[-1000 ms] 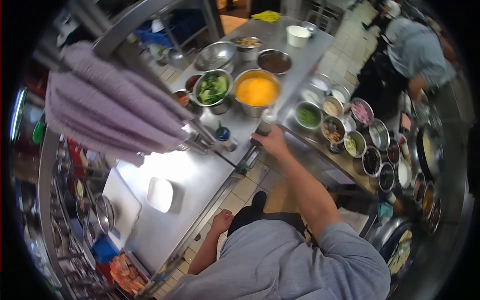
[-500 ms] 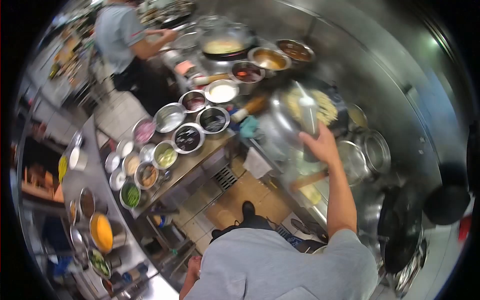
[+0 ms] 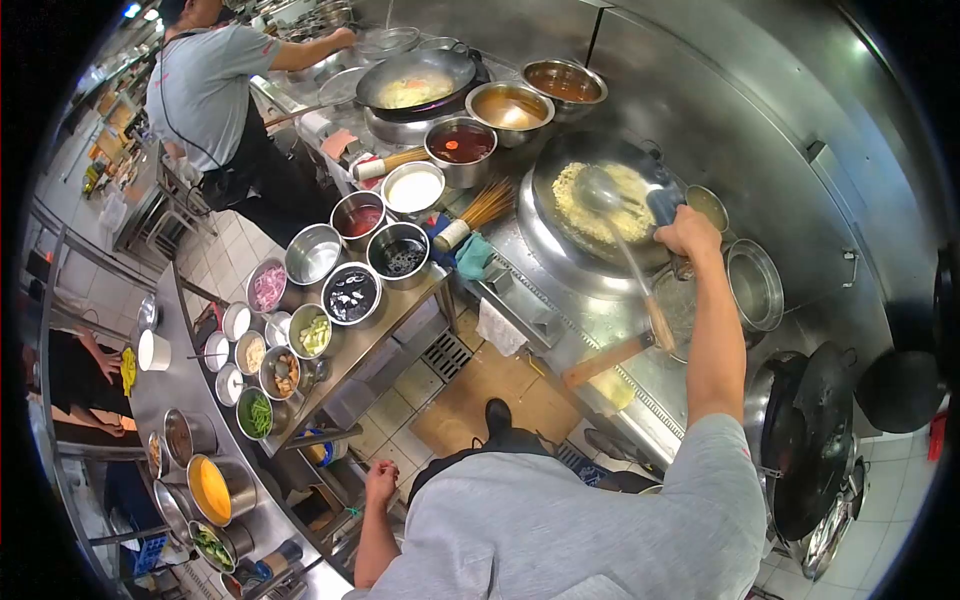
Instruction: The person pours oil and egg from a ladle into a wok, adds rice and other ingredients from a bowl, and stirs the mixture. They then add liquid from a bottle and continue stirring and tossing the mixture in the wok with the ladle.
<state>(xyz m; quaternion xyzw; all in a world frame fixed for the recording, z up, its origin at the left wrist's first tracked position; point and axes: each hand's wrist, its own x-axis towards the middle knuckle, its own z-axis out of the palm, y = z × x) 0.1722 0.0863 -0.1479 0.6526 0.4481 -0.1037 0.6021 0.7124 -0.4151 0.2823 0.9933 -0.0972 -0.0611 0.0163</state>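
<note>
My right hand (image 3: 690, 235) is at the right rim of a wok (image 3: 570, 235). Its fingers are closed on a dark blue-grey item (image 3: 662, 207) that I cannot identify. Pale yellow, crumbly food (image 3: 572, 200) lies in the wok. A ladle (image 3: 598, 190) rests with its bowl in that food, and its wooden-ended handle slants over the near rim, apart from my hand. My left hand (image 3: 380, 482) hangs low beside my body, fingers curled, with nothing visible in it.
Bowls of sauce (image 3: 510, 108) and a second wok (image 3: 415, 85) stand farther along the range. Ingredient tubs (image 3: 351, 294) crowd a side table; bamboo brushes (image 3: 480, 212) lie near it. A co-worker (image 3: 210, 90) stands upper left. Dark woks (image 3: 812, 440) lean at right.
My right hand has moved right, from beside the ladle to the wok's rim. My left hand shows more fully now. The co-worker's arm reaches farther forward, and the view has shifted.
</note>
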